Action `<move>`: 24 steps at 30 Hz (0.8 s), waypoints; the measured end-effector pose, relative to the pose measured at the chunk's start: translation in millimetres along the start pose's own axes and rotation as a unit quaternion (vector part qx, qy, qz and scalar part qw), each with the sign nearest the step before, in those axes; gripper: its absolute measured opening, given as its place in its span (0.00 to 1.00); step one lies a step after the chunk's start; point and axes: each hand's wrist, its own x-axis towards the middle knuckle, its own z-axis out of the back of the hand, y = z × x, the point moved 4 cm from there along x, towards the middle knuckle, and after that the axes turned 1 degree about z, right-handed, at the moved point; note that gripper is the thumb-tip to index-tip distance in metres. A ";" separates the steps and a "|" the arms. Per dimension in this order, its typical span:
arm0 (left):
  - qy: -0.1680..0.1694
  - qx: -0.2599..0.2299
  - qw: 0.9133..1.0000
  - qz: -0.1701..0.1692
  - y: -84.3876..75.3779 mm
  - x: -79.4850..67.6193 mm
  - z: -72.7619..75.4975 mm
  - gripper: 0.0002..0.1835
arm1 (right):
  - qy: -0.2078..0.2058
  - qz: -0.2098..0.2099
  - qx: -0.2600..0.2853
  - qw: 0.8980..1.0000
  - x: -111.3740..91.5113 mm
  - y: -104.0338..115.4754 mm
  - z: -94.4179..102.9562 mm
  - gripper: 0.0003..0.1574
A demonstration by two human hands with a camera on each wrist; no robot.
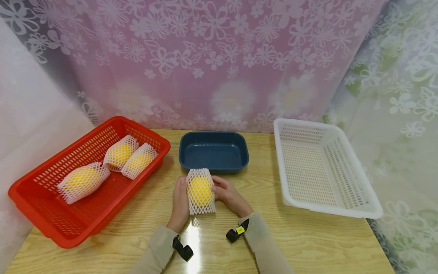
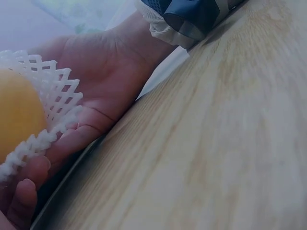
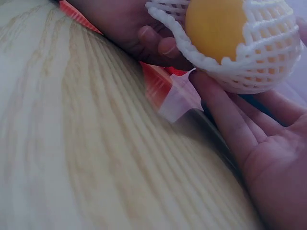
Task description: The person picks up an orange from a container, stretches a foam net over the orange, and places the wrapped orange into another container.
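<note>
Between both hands, just in front of the blue tray, is a smooth yellow fruit [image 1: 200, 191] in a white foam net sleeve [image 1: 202, 210]. My left hand [image 1: 180, 203] holds its left side, with the palm against the net and some fingers curled beneath, as the left wrist view shows. My right hand [image 1: 232, 196] grips the right side, its thumb on the net and fingers extending below it. Through the sleeve's open end, bare yellow skin [image 3: 216, 28] shows in the right wrist view. The fruit is held above the table; its far side is hidden.
At the left a red basket [image 1: 124, 190] carries several netted yellow fruits [image 1: 119, 154]. Behind the hands stands a dark blue tray [image 1: 213, 165]. A white basket [image 1: 284, 182] is at the right on the wooden table [image 1: 308, 243]. A floral curtain [image 1: 219, 68] hangs behind.
</note>
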 end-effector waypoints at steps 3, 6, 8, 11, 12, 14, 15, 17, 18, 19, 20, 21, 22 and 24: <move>-0.012 0.012 1.000 -0.004 -0.7 0.0 0.6 0.26 | -0.011 -0.013 0.015 1.000 1.4 -1.9 2.0 0.33; -0.012 0.010 1.000 -0.014 -1.9 -1.0 0.1 0.27 | -0.023 -0.021 0.033 0.999 2.7 -3.4 4.0 0.27; -0.014 0.006 1.000 -0.020 -1.8 -1.7 0.6 0.27 | -0.029 -0.018 0.046 0.998 3.7 -3.3 5.0 0.25; -0.011 -0.014 0.999 -0.034 -2.9 -3.0 0.5 0.26 | -0.044 -0.009 0.060 0.997 4.4 -2.3 6.6 0.22; -0.008 -0.022 0.999 -0.040 -3.5 -3.2 0.1 0.25 | -0.048 -0.005 0.062 0.997 4.4 -1.8 7.2 0.22; -0.001 -0.028 0.998 -0.056 -4.8 -3.5 -0.7 0.22 | -0.054 0.002 0.063 0.997 4.7 -0.9 7.9 0.22; 0.009 -0.033 0.997 -0.065 -5.5 -3.5 -1.7 0.21 | -0.057 0.005 0.063 0.996 4.6 -0.4 8.0 0.22; 0.044 -0.049 0.994 -0.084 -5.7 -4.0 -4.8 0.20 | -0.063 0.010 0.066 0.996 3.9 0.4 8.5 0.22; 0.063 -0.060 0.992 -0.093 -5.9 -4.5 -6.4 0.21 | -0.065 0.013 0.067 0.996 3.5 0.8 8.7 0.22; 0.084 -0.073 0.989 -0.100 -6.1 -5.3 -7.9 0.23 | -0.068 0.016 0.070 0.995 3.3 1.1 8.9 0.22; 0.105 -0.088 0.985 -0.106 -6.2 -6.2 -9.4 0.25 | -0.069 0.020 0.072 0.995 3.0 1.4 9.0 0.23; 0.126 -0.106 0.980 -0.109 -6.5 -7.3 -10.7 0.27 | -0.069 0.023 0.076 0.994 2.7 1.7 9.1 0.23; 0.142 -0.120 0.976 -0.111 -6.8 -8.4 -11.8 0.29 | -0.069 0.025 0.078 0.994 2.5 1.9 9.1 0.23; 0.161 -0.136 0.971 -0.110 -7.7 -9.7 -13.3 0.30 | -0.068 0.029 0.081 0.994 2.2 2.3 9.2 0.23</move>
